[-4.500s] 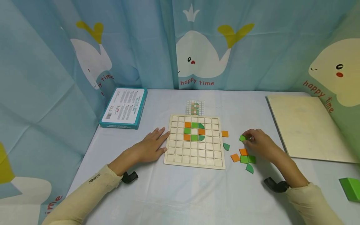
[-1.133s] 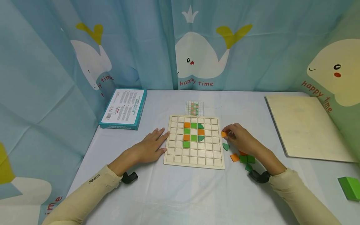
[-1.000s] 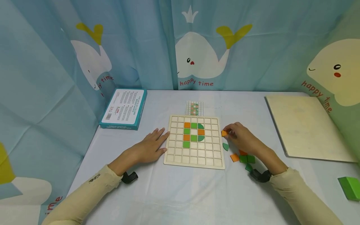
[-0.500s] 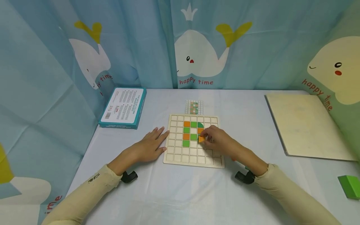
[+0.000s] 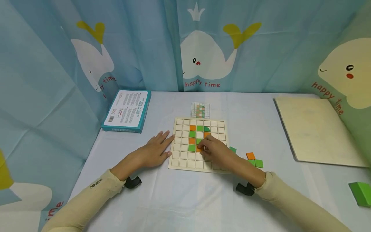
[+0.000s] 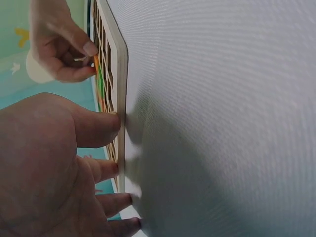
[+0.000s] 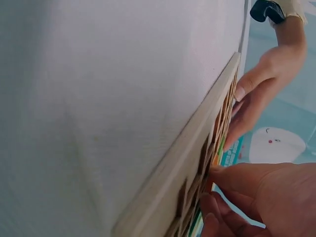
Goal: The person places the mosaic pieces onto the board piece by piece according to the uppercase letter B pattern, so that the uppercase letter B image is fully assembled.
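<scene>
The right hand (image 5: pixel 217 150) has its fingers pinched on an orange tile (image 5: pixel 198 149) at the grid board (image 5: pixel 179 163), just right of a green tile (image 5: pixel 192 148). The left hand (image 5: pixel 155 152), fingers apart, touches the board's left edge. Loose tiles (image 5: pixel 259 163) lie on the counter (image 5: pixel 168 199) beyond its right edge.

I look into a curtained-off nook set up for tabletop work; whether in a home or a studio, I cannot tell. Blue whale-print curtains (image 5: pixel 159 48) reading "happy time" hang across the top and left of my frame, greener at right; a white tablecloth (image 5: pixel 165 199) spreads below.
</scene>
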The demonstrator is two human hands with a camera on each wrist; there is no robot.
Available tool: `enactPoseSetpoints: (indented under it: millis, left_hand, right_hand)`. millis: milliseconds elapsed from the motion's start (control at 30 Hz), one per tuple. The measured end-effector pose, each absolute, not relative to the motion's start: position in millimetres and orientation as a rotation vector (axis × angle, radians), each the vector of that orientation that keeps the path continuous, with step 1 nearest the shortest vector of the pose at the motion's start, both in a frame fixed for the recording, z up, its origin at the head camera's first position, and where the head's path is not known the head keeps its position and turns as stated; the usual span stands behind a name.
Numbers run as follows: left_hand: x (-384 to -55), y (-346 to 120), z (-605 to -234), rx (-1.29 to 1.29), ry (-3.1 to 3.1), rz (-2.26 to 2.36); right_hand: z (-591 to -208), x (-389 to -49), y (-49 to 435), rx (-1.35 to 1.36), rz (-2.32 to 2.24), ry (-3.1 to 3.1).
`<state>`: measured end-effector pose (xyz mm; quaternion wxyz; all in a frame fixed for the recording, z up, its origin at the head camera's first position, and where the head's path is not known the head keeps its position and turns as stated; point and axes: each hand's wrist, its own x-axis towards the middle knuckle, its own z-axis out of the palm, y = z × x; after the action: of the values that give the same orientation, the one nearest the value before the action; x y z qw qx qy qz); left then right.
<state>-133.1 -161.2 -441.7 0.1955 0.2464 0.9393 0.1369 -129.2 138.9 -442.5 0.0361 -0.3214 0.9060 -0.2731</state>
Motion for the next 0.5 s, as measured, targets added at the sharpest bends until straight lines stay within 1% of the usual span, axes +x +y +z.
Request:
enactPoseSetpoints:
  millis: [233, 500]
  left_hand:
    - [-133, -162, -442, 0.695, 2.636, 0.375]
    - [-133, -162, -442, 0.702, 2.633, 0.383]
  right_hand:
    - [-435, -128, 152, -0.978, -0.867, 2.757]
    - [-406, -135, 207, -0.703, -0.761, 2.738]
